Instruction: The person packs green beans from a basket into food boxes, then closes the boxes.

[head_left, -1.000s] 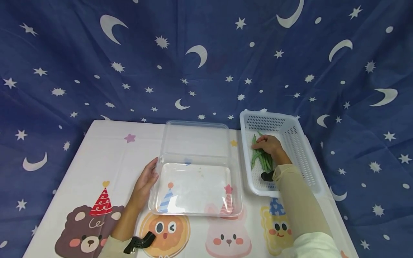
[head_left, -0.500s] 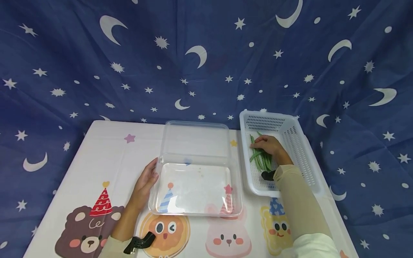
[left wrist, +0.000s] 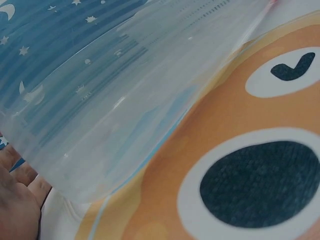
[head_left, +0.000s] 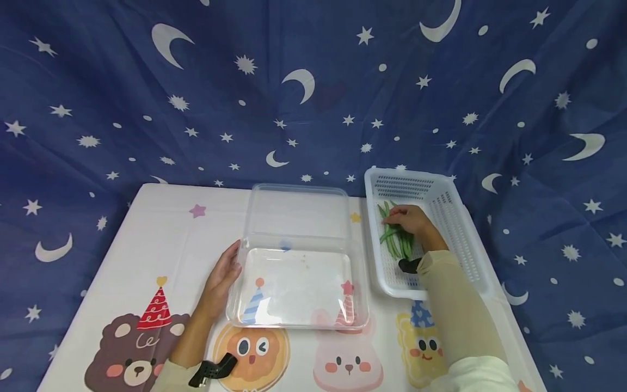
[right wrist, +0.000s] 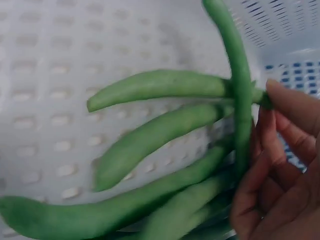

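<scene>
My right hand [head_left: 410, 220] reaches into a white slotted basket [head_left: 470, 218] holding several green beans [head_left: 403, 245]. In the right wrist view, thumb and forefinger pinch the end of one green bean [right wrist: 165, 84]. Another bean [right wrist: 235, 55] crosses over it beside the fingers, and several more lie below, partly hidden by the hand. My left hand [head_left: 221, 280] rests against the left side of a clear plastic container [head_left: 299, 325]. In the left wrist view, the fingers [left wrist: 22, 175] touch the container wall [left wrist: 115, 115] near its corner; their far parts are out of sight.
A second clear rectangular piece, seemingly the lid [head_left: 296, 212], lies behind the container. The white tablecloth [head_left: 161, 234] carries printed cartoon figures. A blue curtain [head_left: 333, 147] with moons and stars hangs right behind the table.
The right hand has stayed over the beans with only small finger movements. A few beans under it have shifted and spread slightly. The left hand and container have not moved.
</scene>
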`<state>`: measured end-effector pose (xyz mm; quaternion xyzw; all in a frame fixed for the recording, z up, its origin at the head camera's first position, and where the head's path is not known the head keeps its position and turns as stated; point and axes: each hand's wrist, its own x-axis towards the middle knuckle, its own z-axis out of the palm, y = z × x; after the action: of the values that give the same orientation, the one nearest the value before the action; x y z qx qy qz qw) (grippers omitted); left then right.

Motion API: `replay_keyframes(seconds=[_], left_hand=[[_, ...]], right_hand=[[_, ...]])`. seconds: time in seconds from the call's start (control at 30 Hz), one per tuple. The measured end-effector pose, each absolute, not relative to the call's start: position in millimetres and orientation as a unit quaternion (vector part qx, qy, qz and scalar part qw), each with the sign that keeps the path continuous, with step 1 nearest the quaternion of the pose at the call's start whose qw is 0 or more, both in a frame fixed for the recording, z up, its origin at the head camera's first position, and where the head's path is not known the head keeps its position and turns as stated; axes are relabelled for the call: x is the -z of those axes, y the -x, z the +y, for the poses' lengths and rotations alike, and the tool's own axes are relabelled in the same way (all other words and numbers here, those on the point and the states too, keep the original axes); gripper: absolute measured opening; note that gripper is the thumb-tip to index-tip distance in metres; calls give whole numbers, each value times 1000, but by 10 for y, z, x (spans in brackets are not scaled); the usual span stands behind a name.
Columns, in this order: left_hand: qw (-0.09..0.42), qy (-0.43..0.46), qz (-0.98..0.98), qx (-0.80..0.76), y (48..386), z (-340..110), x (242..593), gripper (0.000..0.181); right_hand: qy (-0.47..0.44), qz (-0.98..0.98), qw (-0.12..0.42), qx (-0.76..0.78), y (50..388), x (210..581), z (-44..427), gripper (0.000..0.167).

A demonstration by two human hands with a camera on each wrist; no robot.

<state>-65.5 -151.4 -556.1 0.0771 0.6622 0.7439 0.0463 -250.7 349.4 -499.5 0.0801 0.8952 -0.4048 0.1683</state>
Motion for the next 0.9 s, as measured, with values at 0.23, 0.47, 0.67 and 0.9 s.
replay_keyframes(seconds=[0.23, 0.47, 0.67, 0.9], left_hand=[[45, -87, 658, -747, 654, -1508, 5565, 60], [44, -93, 668, -737, 677, -1510, 5556, 59], [52, -78, 680, -727, 692, -1492, 5547, 58], [54, -60, 703, -707, 681, -1503, 5545, 57]], right_hand=[[-113, 847, 190, 483, 2518, 4679, 3440, 40], [-115, 825, 168, 527, 2460, 4366, 3366, 54], [-75, 812, 147, 560, 2323, 4206, 3326, 51], [-20, 809, 149, 568, 2074, 3950, 3186, 37]])
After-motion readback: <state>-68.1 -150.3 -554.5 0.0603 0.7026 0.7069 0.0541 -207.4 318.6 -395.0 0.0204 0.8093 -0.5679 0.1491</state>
